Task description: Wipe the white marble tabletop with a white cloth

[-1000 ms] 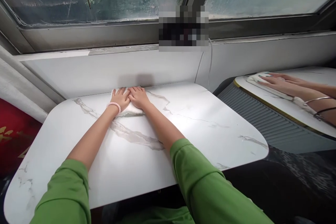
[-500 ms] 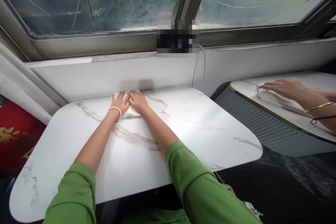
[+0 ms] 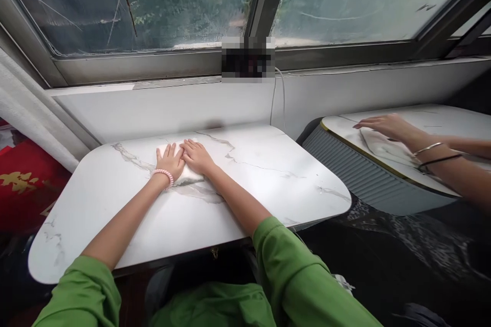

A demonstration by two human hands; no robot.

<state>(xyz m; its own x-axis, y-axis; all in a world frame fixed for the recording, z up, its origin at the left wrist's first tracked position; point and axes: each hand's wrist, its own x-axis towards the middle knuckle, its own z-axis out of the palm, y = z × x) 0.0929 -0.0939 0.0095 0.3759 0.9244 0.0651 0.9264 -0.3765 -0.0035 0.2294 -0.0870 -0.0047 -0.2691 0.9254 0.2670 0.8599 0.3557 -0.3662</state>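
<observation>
Both my hands press flat on a white cloth point(image 3: 188, 178) lying on a white marble-look table point(image 3: 268, 184). My left hand point(image 3: 169, 160), with a pink bead bracelet at the wrist, has its fingers spread over the cloth's left part. Beside it and touching it, my right hand point(image 3: 197, 156) lies palm down on the cloth's right part, fingers stretched toward the window. Most of the cloth is hidden under the hands. My sleeves are green.
A white wall panel and a window sill run along the table's far edge, with a thin cable point(image 3: 283, 97) hanging down. To the right, another person's hand point(image 3: 383, 125) presses a cloth on a second table point(image 3: 441, 112). A red cushion point(image 3: 23, 184) lies at left.
My hands and the cloth have slid a little toward me, away from the wall. The view has shifted right and down. The other person's hand has moved leftward on their table.
</observation>
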